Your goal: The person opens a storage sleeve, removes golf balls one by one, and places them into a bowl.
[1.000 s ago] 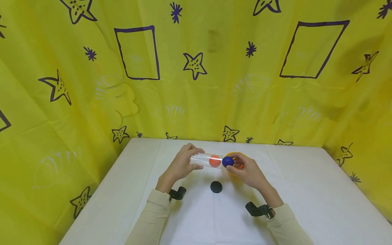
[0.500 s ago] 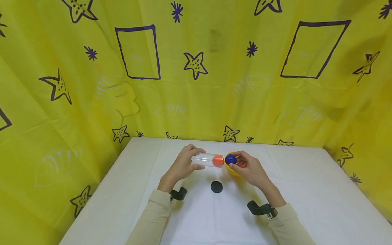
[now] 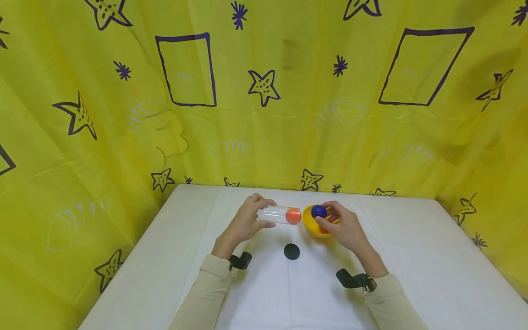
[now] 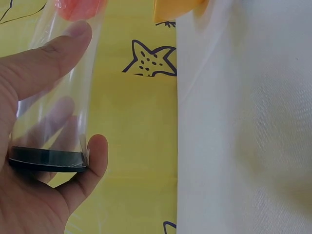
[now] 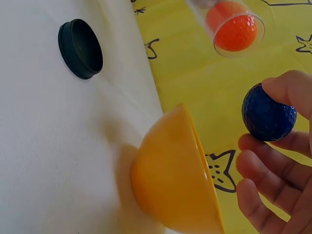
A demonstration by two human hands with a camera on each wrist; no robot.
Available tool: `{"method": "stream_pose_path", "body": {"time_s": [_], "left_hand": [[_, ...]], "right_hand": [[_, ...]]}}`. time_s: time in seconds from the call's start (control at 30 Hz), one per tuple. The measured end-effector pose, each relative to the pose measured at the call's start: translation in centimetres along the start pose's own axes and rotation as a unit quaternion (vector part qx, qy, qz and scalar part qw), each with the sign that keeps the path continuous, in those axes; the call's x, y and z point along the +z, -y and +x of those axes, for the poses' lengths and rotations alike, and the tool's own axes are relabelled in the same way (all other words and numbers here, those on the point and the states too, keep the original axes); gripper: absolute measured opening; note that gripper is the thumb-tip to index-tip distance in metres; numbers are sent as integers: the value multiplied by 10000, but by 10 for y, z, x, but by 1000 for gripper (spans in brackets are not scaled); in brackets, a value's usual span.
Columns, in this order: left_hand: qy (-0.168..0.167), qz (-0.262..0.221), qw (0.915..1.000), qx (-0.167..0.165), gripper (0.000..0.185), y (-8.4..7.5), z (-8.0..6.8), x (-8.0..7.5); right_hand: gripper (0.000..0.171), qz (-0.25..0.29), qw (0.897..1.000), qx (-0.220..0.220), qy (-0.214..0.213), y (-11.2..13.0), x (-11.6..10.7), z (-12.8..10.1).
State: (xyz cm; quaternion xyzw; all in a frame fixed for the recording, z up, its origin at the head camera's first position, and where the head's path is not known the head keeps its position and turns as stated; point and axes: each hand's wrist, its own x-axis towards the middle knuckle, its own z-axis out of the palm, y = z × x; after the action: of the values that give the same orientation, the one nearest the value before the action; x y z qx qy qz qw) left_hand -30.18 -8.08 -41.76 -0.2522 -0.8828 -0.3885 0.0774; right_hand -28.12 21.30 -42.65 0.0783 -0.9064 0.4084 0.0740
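My left hand [image 3: 246,220] grips a clear plastic tube [image 3: 270,214] held level above the table. Inside, an orange golf ball [image 3: 293,215] lies at the tube's open right end. The left wrist view shows a black cap [image 4: 48,159] on the tube's other end. Between thumb and fingers, my right hand [image 3: 344,228] pinches a blue golf ball [image 3: 319,211], apart from the tube's mouth. Below that ball stands a yellow bowl [image 5: 170,170], seen from the side in the right wrist view. Something orange [image 3: 325,230] shows inside the bowl, partly hidden by my right hand.
A loose black cap [image 3: 291,251] lies on the white table [image 3: 264,293], nearer to me than the tube and bowl. Behind the table's far edge hangs a yellow curtain [image 3: 297,137] with drawn stars.
My right hand has drawn the blue golf ball rightward, away from the tube's mouth and over the bowl. The orange golf ball has shifted slightly toward the open end. The left hand barely moved.
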Motion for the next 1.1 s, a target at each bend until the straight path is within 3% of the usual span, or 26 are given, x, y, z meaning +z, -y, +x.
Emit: {"method": "stream_pose_path", "body": {"time_s": [0.33, 0.83, 1.1], "left_hand": [[25, 82, 10000, 18, 48, 4, 1, 2], [75, 85, 9999, 6, 48, 3, 1, 1], [69, 30, 9999, -84, 48, 4, 1, 2]], "right_hand": [[46, -318, 9991, 15, -279, -10, 4, 3], [47, -447, 9984, 299, -156, -19, 15, 5], [46, -775, 9963, 360, -103, -21, 23, 5]]}}
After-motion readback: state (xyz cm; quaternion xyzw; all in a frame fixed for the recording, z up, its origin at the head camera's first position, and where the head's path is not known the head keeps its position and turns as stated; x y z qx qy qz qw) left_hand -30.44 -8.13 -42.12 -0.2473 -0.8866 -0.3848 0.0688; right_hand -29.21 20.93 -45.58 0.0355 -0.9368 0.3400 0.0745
